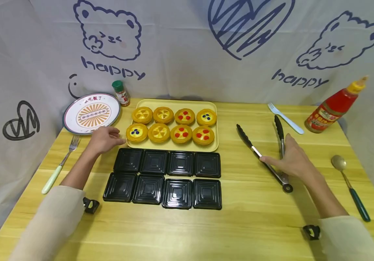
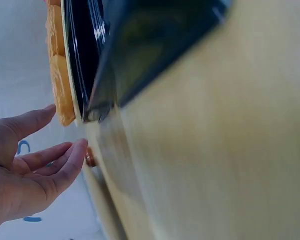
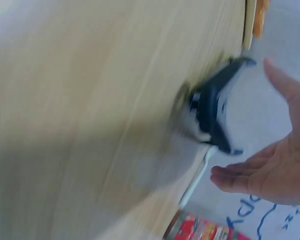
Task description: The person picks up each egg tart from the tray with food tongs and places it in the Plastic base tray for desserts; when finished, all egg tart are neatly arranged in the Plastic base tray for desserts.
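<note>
My left hand (image 1: 104, 139) is beside the left end of a yellow tray (image 1: 217, 127), thumb and fingers parted with nothing held. Closest to it is a tart with blue berries (image 1: 137, 132), one of several egg tarts in two rows. The left wrist view shows a gap between the fingertips and the tart edge (image 2: 64, 95). On the right, my right hand (image 1: 292, 159) hovers over metal tongs with black ends (image 1: 245, 137), whose arms are spread apart. The right wrist view shows its thumb and fingers spread wide around the blurred tongs (image 3: 212, 107), not gripping them.
Several black square plastic trays (image 1: 154, 162) lie in two rows before the tarts. A plate (image 1: 93, 113), a green-capped shaker (image 1: 121, 95) and a fork (image 1: 57, 170) are left. A pale blue fork (image 1: 286, 119), red sauce bottle (image 1: 328, 110) and green-handled spoon (image 1: 353, 192) are right.
</note>
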Demonstrator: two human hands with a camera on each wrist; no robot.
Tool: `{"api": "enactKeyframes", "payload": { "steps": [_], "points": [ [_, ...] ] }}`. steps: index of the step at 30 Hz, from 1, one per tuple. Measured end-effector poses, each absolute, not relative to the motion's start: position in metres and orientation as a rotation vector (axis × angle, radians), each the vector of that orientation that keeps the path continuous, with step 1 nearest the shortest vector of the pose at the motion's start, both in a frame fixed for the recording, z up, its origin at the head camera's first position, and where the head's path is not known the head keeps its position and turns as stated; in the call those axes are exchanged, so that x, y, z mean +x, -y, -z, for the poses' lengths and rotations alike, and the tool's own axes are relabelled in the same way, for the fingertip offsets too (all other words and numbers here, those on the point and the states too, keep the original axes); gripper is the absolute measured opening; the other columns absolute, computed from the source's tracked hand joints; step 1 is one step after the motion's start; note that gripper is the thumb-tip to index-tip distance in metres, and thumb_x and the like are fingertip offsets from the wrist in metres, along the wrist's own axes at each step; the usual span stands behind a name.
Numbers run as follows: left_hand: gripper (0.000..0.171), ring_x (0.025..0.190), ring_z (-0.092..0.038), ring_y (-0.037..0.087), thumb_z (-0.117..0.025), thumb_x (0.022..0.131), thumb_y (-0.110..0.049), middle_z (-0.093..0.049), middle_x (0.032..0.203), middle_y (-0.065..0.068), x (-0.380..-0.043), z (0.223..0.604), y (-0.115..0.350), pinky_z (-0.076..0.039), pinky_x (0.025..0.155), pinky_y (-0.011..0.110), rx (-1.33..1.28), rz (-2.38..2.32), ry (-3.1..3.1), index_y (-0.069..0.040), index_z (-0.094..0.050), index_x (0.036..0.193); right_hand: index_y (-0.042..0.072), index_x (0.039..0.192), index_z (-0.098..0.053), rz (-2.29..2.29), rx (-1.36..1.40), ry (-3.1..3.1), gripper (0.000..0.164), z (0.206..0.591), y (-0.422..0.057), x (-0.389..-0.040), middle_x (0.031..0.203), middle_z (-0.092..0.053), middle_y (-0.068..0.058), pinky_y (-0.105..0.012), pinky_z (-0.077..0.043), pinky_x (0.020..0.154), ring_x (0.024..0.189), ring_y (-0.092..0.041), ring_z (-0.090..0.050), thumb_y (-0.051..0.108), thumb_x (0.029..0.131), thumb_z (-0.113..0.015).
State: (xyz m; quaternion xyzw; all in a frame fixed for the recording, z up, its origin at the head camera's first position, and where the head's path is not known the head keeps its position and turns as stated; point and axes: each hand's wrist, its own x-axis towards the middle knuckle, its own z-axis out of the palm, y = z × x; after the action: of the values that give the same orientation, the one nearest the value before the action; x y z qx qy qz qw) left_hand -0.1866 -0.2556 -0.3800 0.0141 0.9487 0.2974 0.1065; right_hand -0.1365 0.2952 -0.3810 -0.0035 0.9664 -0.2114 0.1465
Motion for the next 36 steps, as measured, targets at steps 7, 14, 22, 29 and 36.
{"api": "enactKeyframes", "payload": {
  "steps": [7,14,22,29,36],
  "points": [
    [0.044,0.068,-0.058,0.007,-0.072,0.082,-0.017,-0.068,0.102,0.026,-0.19,0.391,0.248,-0.044,0.061,0.019,-0.106,-1.054,-2.743,0.014,-0.061,0.112,-0.02,0.139,0.015,0.631,0.071,-2.749,0.13,0.385,-0.277,-0.136,0.143,0.003,-0.048,-0.067,-0.019,0.106,0.132,-0.063,-0.008,0.063,0.078,-0.065],
    [0.038,0.058,-0.052,-0.003,-0.073,0.08,-0.01,-0.072,0.089,0.018,-0.195,0.396,0.241,-0.043,0.056,0.017,-0.208,-1.162,-2.712,0.014,-0.063,0.107,-0.025,0.137,0.011,0.59,0.15,-2.786,0.129,0.392,-0.273,-0.139,0.139,-0.005,-0.053,-0.069,-0.025,0.102,0.125,-0.068,-0.015,0.059,0.078,-0.067],
    [0.037,0.058,-0.052,-0.002,-0.072,0.079,-0.007,-0.07,0.077,0.006,-0.194,0.397,0.243,-0.043,0.055,0.017,-0.225,-1.194,-2.684,0.015,-0.061,0.106,-0.027,0.135,0.011,0.538,0.208,-2.811,0.132,0.399,-0.268,-0.147,0.135,-0.009,-0.056,-0.068,-0.029,0.1,0.121,-0.069,-0.021,0.057,0.075,-0.071],
    [0.039,0.061,-0.052,0.0,-0.071,0.081,-0.009,-0.069,0.096,0.022,-0.193,0.398,0.242,-0.043,0.057,0.017,-0.224,-1.168,-2.686,0.015,-0.06,0.11,-0.028,0.136,-0.005,0.619,0.201,-2.85,0.12,0.397,-0.268,-0.148,0.131,-0.025,-0.052,-0.064,-0.039,0.094,0.115,-0.063,-0.035,0.051,0.076,-0.073],
    [0.04,0.062,-0.052,0.001,-0.071,0.082,-0.01,-0.069,0.096,0.021,-0.193,0.398,0.242,-0.043,0.058,0.017,-0.22,-1.156,-2.673,0.015,-0.06,0.111,-0.017,0.144,-0.01,0.737,0.095,-2.885,0.12,0.375,-0.259,-0.139,0.141,-0.025,-0.043,-0.064,-0.033,0.101,0.126,-0.058,-0.031,0.059,0.074,-0.071]
  ]
}}
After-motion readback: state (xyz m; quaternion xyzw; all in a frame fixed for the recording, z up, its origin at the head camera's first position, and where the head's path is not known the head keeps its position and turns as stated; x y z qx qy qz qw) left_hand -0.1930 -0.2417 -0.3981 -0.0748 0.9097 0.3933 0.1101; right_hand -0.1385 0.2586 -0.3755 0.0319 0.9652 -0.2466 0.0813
